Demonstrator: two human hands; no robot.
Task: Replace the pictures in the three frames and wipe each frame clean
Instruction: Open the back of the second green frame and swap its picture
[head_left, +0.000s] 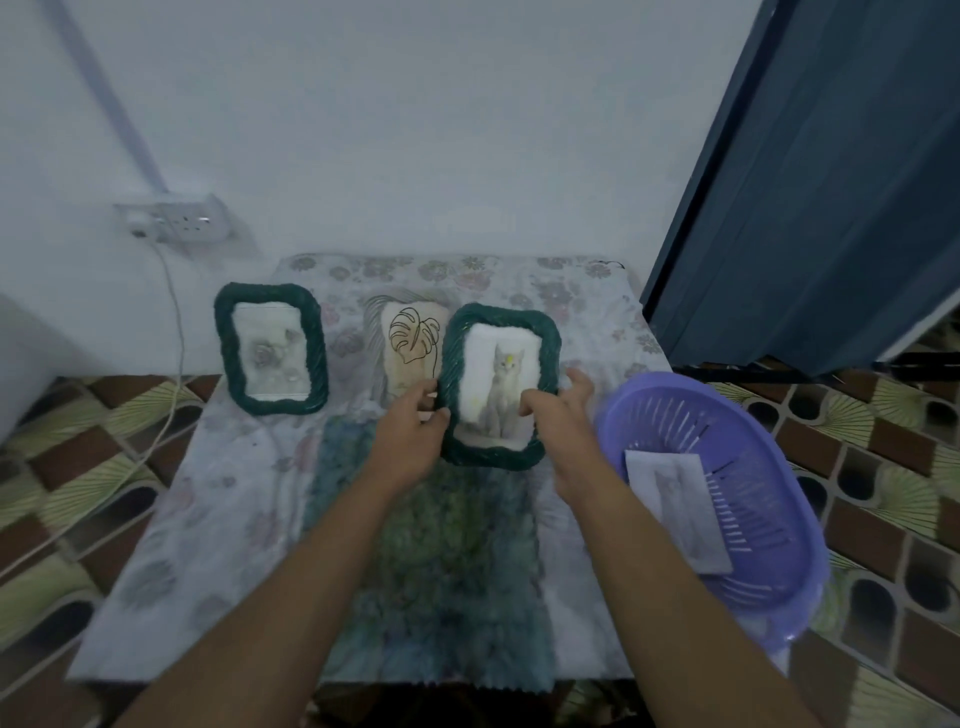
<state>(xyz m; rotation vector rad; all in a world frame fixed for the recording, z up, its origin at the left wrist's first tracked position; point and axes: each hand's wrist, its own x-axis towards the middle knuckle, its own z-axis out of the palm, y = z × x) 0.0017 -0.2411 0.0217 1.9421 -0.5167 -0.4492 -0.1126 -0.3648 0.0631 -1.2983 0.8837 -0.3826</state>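
A dark green woven frame (545, 332) with a cat picture is tilted up over the middle of the table, held by both hands. My left hand (410, 436) grips its left edge, thumb on the rim. My right hand (566, 415) grips its right edge, thumb over the glass near the cat. A second green frame (270, 348) with a pale rose picture stands at the back left. Behind the held frame lies a cream picture (410, 343) with a leaf line drawing, partly hidden. A fuzzy blue-green cloth (441, 561) lies on the table under my arms.
A purple plastic basket (779, 582) at the table's right edge holds a pale picture (675, 509). The table wears a flowered cover (208, 519). A wall socket (176, 221) with a white cable is at the left. A blue door (831, 182) stands at the right.
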